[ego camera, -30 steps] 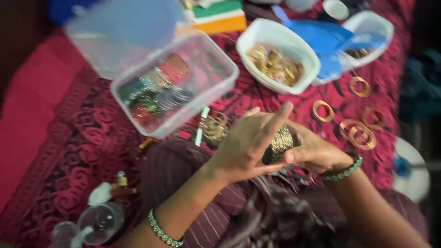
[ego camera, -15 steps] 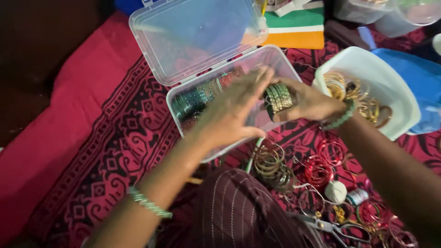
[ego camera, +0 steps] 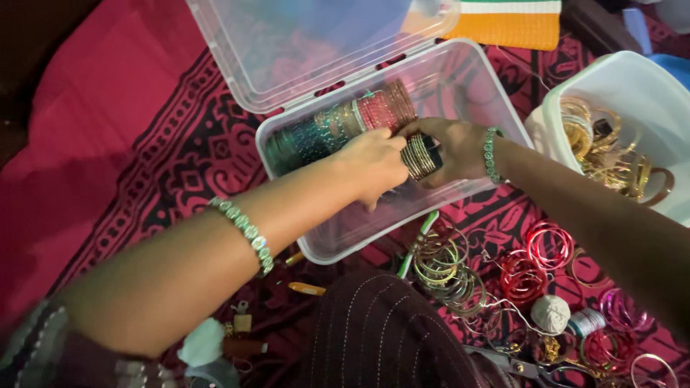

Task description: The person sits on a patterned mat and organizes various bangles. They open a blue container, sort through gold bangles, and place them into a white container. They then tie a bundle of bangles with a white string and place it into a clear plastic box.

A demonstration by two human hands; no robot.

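Left side: red patterned cloth (ego camera: 144, 165) on the surface, bare there.

Left hand (ego camera: 374, 162) sits inside the clear plastic box (ego camera: 496, 108), lid (ego camera: 302, 43) hinged open behind it. Fingers curled loosely, knuckles up, pressing against the stack of gold bangles (ego camera: 420, 154); can't tell how firmly it grips.

Right hand (ego camera: 449, 147) is also inside the box, fingers wrapped around the same stack from the other side, pinching it between thumb and fingers. The stack is over the box floor, just beside the row of green and pink bangles (ego camera: 338, 126) already lined up along the back wall.

Progress, as I read it: one row is packed and this stack is about to be seated next to it. About half the box floor looks free.

Left to do: plenty. Loose gold bangles (ego camera: 442, 262) and red bangles (ego camera: 535, 259) lie on the cloth below the box, and a white tub (ego camera: 632, 86) at right holds more gold ones.
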